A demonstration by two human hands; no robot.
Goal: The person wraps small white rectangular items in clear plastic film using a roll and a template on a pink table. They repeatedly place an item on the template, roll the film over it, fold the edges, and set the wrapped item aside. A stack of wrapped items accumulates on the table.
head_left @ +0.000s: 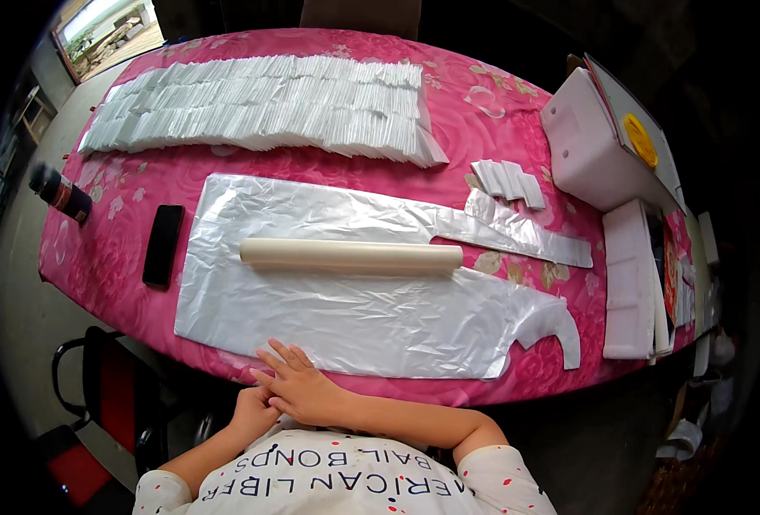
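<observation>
A stack of white plastic carrier bags (380, 335) lies flat, its two handle strips pointing right. Across the bags rests a smooth cream-coloured roller or tube (351, 256), untouched by either hand. My right hand (305, 388) is at the near table edge, fingers spread, fingertips by the bags' lower edge; it holds nothing I can see. My left hand (253, 414) meets it from the left below the table edge. Its fingers look curled in against the right hand and are partly hidden, so whatever they grip cannot be seen.
Rows of folded white bags (260, 103) fill the table's far side. A smaller folded bundle (508, 183) lies right of centre. A black phone (163, 245) and dark bottle (60, 193) are left. White foam boxes (581, 137) stand right. A red-black chair (114, 386) stands lower left.
</observation>
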